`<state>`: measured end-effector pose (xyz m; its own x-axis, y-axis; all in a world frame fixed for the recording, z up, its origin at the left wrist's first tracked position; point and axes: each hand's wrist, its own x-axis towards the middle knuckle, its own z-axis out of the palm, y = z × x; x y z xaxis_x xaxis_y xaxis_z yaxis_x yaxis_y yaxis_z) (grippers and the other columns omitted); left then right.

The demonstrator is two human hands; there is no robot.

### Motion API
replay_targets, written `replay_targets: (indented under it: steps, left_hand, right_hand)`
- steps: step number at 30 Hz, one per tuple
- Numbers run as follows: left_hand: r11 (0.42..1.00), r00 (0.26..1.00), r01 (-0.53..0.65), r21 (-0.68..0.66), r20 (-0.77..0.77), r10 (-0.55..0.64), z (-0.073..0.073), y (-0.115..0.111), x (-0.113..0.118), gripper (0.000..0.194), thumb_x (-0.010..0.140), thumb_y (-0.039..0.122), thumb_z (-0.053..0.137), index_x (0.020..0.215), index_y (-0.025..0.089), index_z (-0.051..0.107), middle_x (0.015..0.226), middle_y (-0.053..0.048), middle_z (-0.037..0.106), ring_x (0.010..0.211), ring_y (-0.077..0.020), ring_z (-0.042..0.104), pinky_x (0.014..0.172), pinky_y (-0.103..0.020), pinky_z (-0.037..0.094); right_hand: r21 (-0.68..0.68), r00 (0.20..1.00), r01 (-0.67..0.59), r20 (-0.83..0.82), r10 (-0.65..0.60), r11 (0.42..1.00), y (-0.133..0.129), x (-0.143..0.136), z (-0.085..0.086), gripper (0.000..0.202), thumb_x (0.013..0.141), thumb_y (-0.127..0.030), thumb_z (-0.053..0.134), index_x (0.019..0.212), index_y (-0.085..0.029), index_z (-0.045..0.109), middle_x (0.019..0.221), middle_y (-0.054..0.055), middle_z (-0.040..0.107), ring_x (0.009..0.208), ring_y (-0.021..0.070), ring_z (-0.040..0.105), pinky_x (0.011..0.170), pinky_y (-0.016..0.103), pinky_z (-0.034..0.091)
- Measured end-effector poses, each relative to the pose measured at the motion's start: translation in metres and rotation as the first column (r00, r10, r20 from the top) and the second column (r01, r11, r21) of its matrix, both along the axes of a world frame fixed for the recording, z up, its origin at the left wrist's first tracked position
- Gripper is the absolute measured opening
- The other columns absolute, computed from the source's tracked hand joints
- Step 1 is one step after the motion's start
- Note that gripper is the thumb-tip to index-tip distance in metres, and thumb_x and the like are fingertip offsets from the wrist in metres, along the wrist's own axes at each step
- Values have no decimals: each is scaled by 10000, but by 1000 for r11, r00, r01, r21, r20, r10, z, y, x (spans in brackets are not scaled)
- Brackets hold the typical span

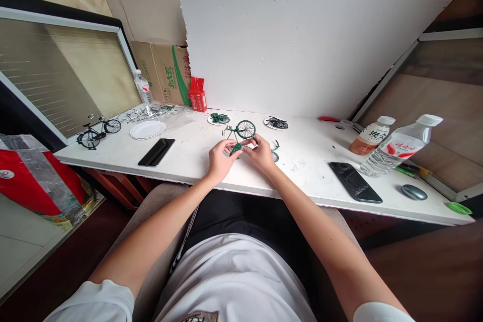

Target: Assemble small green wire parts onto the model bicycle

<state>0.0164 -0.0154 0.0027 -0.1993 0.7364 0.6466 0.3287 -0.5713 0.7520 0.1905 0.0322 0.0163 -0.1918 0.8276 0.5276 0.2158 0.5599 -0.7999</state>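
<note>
In the head view, both hands meet at the middle of the frame over the near edge of the white table (302,171). The left hand (220,157) has its fingers pressed together on a small green part (236,148) of a green model bicycle (241,133), whose spoked wheel stands just above the hands. The right hand (261,152) pinches the same model from the other side — fingertips touching its frame next to the green part.

Behind them, two small plates of parts sit at centre — one with green pieces (219,119), one with dark pieces (276,123). Toward the left lie a black phone (156,152), an empty white plate (147,130) and a finished black model bicycle (98,131). On the right stand a brown drink bottle (372,135) and a tilted water bottle (400,146), with a second phone (355,181) and a grey mouse (414,191) near them. A red carton (197,94) stands against the white board (302,45).
</note>
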Motion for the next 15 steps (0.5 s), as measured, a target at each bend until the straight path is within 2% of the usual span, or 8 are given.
replay_targets:
  steps: [3, 10, 15]
  left_hand:
    - [1000, 1000, -20, 11, -19, 20, 0, 0, 0, 298, 799, 230, 895, 1078, 212, 792, 1077, -97, 835, 916, -220, 755, 802, -362, 577]
    - [1000, 1000, -15, 0, 0, 15, 2, -1, 1, 293, 780, 232, 909, 1051, 203, 800, 1038, -96, 836, 859, -210, 744, 808, -363, 590]
    - [1000, 1000, 3, -15, 13, -3, 1, 0, 1, 281, 787, 244, 903, 1048, 205, 805, 1039, -100, 832, 843, -210, 725, 809, -372, 587]
  right_hand:
    - [8, 1000, 11, 6, -11, 1000, 0, 0, 0, 440, 828, -350, 748, 796, -285, 314, 984, 69, 832, 1017, 308, 773, 689, 346, 495]
    - [9, 1000, 22, 17, -22, 1000, 2, 0, -3, 451, 810, -340, 746, 776, -284, 300, 972, 61, 832, 1002, 303, 781, 801, 384, 535]
    - [10, 999, 34, 34, -34, 999, 3, 0, -3, 453, 810, -343, 747, 777, -283, 298, 967, 61, 830, 972, 291, 775, 803, 389, 537]
